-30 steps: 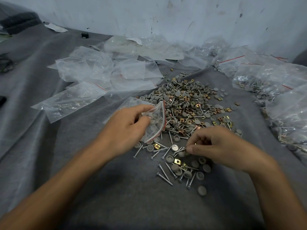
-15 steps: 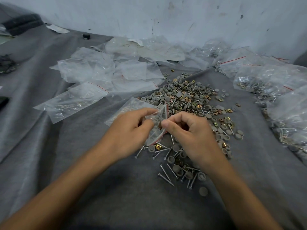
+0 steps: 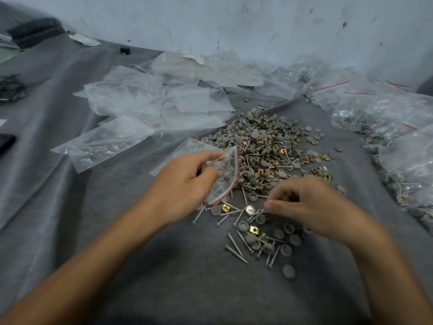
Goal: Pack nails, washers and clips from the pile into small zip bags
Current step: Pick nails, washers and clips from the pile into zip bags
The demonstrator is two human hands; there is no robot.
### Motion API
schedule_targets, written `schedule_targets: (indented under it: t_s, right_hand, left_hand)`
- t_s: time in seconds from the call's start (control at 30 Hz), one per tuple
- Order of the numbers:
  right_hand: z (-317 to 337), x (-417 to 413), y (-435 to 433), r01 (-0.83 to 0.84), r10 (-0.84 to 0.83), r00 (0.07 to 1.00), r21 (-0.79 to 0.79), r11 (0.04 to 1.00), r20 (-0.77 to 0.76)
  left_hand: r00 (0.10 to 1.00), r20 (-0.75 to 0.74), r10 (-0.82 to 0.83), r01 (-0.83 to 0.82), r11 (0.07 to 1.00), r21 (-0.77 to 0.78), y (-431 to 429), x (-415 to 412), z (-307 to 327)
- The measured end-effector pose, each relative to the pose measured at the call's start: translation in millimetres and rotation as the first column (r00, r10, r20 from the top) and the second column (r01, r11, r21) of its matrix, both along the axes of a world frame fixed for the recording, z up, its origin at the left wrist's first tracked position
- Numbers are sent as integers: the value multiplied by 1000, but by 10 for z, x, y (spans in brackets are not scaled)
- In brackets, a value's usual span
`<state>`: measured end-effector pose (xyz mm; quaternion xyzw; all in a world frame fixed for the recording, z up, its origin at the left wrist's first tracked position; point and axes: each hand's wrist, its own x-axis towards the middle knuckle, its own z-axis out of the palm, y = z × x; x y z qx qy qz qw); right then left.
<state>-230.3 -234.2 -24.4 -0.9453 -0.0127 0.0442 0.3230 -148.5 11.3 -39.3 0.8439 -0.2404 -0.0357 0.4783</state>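
A pile of silver nails, grey round washers and brass clips lies on the grey cloth in the middle. My left hand pinches a small clear zip bag with a red seal line, its mouth facing right; several grey washers show inside. My right hand hovers low over the near edge of the pile, fingers curled with thumb and fingertips together. What they pinch is too small to make out. Loose nails and washers lie just below both hands.
Empty zip bags are strewn at the back left, one long bag nearer. Filled bags heap along the right side. A dark phone lies at the left edge. A pale wall closes off the back.
My right hand went up to the bag's mouth half a second ago and has now come back down to the right, over the near edge of the pile. The left hand keeps holding the bag.
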Motion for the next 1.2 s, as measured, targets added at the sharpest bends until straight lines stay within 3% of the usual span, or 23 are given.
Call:
schedule_targets:
  t_s: [0.13, 0.57, 1.03, 1.2]
  right_hand:
    - [7, -9, -78, -5, -5, 996, -102, 995, -94]
    - [0, 6, 18, -31, 9, 984, -122, 992, -177]
    - [33, -19, 50, -48, 28, 989, -137, 989, -145]
    - [22, -11, -15, 20, -32, 996, -143, 990, -85]
  left_hand:
    - [1000, -7, 1, -1, 1000, -3, -5, 10, -9]
    - [1000, 4, -5, 5, 1000, 1, -15, 2, -15]
    - [1000, 6, -11, 11, 1000, -24, -8, 36, -49]
    - [1000, 27, -7, 7, 1000, -30, 3, 40, -43]
